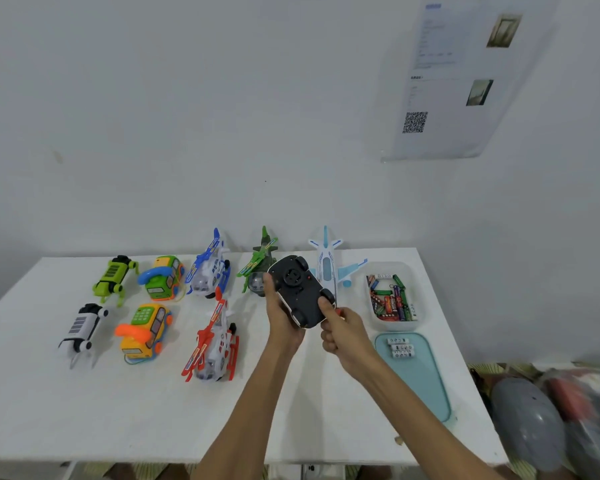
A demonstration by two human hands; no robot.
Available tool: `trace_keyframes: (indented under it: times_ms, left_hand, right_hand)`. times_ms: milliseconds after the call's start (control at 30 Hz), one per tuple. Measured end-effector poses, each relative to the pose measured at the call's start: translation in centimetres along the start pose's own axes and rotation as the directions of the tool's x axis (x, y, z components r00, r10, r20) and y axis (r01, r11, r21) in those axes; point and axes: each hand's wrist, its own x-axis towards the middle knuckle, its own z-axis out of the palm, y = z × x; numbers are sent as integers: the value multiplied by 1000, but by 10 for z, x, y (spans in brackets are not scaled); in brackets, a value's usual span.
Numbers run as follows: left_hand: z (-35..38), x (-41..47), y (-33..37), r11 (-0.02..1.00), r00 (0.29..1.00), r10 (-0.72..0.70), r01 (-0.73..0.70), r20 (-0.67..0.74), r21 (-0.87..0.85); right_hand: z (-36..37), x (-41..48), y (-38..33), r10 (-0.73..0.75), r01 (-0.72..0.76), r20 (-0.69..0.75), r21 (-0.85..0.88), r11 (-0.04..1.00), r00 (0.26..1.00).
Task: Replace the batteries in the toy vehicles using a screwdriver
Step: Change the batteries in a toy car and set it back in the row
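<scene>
A toy car [300,292] is held upside down above the white table [84,427], its black underside and wheels facing me. My left hand [280,315] grips it from below and on its left side. My right hand [342,329] is curled round a red-handled screwdriver [340,312], of which only a bit of handle shows, and its thumb touches the car's right edge. A clear tub of used batteries [390,299] stands to the right. Three white batteries [400,348] lie on a light blue lid [420,382].
Other toys stand in rows: green robot dog [115,277], white robot dog [81,327], two phone cars [161,277] [145,330], blue helicopter [210,268], red helicopter [213,341], green helicopter [258,268], white plane [328,263]. A grey object [527,420] lies off the table's right edge.
</scene>
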Motion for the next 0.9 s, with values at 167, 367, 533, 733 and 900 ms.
trace_keyframes:
  times_ms: [167,367,533,733,900]
  left_hand:
    - [6,-2,-9,974,998,66,-70,25,215]
    - [8,7,13,967,990,-2,-35,142,254]
    - [7,9,25,958,991,1,-40,136,285]
    - [-6,-6,5,949,997,-12,-13,79,316]
    - [-42,-33,-44,948,994,-106,110,-30,300]
  right_hand:
    - [5,-3,2,18,-16,-42,34,999,999]
    - [-14,-20,-6,-380,286,-129,-453,844,916]
    - [-15,-41,-19,-739,587,0,-608,535,674]
    - [-20,-61,-26,-706,581,31,-594,556,708]
    - [-38,-71,4,-732,542,20,-686,486,681]
